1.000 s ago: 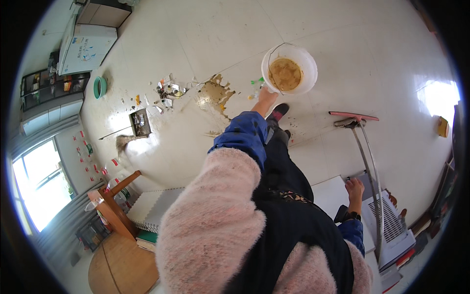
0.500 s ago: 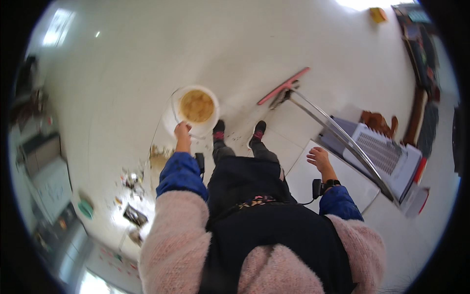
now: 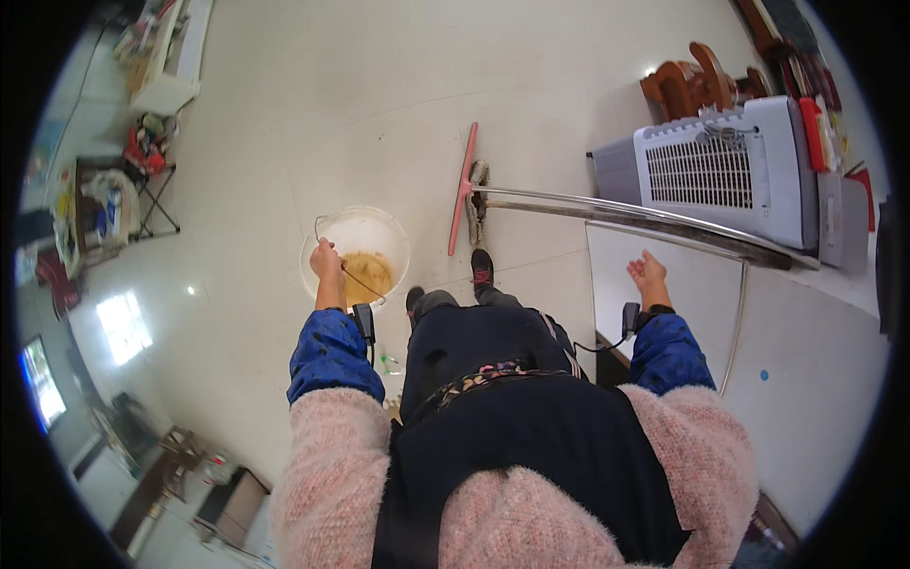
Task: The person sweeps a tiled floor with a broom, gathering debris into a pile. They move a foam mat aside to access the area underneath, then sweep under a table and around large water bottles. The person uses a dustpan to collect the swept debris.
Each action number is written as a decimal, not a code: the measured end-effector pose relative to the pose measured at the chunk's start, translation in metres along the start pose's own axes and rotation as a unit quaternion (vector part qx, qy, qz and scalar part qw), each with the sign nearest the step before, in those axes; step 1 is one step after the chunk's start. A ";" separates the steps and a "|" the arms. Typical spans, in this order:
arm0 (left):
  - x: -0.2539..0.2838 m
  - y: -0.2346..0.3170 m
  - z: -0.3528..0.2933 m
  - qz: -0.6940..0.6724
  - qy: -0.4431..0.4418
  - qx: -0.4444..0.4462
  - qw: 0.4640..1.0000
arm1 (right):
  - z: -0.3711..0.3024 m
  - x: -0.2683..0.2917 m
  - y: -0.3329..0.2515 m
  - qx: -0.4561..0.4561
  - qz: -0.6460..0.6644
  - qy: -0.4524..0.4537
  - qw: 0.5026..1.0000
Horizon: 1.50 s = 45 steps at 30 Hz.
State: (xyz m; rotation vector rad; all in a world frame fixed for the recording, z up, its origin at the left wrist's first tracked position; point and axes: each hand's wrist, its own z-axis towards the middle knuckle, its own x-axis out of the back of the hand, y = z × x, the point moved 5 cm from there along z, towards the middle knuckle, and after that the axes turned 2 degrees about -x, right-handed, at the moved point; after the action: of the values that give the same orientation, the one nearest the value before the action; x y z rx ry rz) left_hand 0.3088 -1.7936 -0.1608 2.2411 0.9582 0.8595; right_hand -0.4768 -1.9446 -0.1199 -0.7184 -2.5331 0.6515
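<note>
A white bucket (image 3: 384,228) with cloudy yellow-brown water in it hangs or stands ahead of me on the left; I cannot tell whether it touches the floor. Its thin wire handle (image 3: 367,286) is raised, with my left hand (image 3: 327,260) closed around it. My right hand (image 3: 648,272) is held out to the side, fingers apart and holding nothing, above a white panel (image 3: 621,303). In front of my feet lie the pink squeegee (image 3: 462,204) and a mop head (image 3: 479,218), side by side, with metal poles (image 3: 607,209) running right.
A grey-white air cooler (image 3: 701,171) stands at the right beside the poles, a brown wooden chair (image 3: 697,83) behind it. At the left are a folding stool (image 3: 152,180), a cluttered small table (image 3: 100,204) and a white cabinet (image 3: 175,66).
My body has turned to the right, so the room has swung leftward in view. The bucket stays with my closed left hand. The right hand remains empty.
</note>
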 end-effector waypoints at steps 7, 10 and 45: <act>-0.145 0.124 0.075 0.331 -0.044 -0.329 0.883 | 0.025 -0.047 -0.070 0.023 0.109 0.019 0.994; -0.212 0.156 0.120 0.342 -0.122 -0.384 0.849 | 0.020 -0.080 -0.080 0.040 0.165 -0.002 0.986; -0.390 0.182 -0.142 0.542 -0.522 -0.193 0.630 | -0.105 -0.231 -0.108 0.230 0.246 0.051 0.940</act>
State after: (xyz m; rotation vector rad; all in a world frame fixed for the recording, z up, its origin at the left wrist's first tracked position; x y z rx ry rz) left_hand 0.0708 -2.1694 -0.0757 2.1583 -1.1222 -0.0404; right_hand -0.2841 -2.1252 -0.0392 -1.1728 -1.9877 1.2806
